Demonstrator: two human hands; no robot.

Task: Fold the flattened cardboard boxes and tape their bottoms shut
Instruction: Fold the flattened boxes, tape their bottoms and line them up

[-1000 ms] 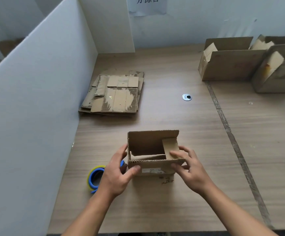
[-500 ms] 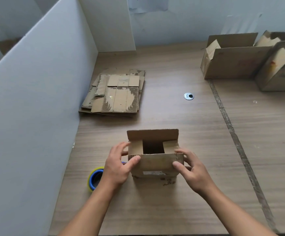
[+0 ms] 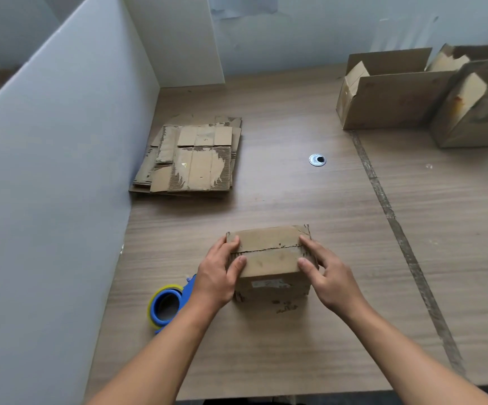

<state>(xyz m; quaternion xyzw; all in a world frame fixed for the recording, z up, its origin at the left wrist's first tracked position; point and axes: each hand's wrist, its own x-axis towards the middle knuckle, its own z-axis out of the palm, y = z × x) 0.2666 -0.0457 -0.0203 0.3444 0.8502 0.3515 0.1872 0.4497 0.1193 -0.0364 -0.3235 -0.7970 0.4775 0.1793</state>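
Cardboard box [image 3: 269,263] (flaps closed), between left grip [image 3: 216,276], right grip [image 3: 331,275]

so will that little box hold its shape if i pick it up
Probably light: the box is small, thin cardboard. Its flaps would likely spring open: no tape shows on the seam, and the left hand and right hand hold them down. Worn edges suggest it may crush.

A packing workstation: wooden table [image 3: 295,331] with white partitions [image 3: 47,200], stacked flattened cardboard [image 3: 196,159]
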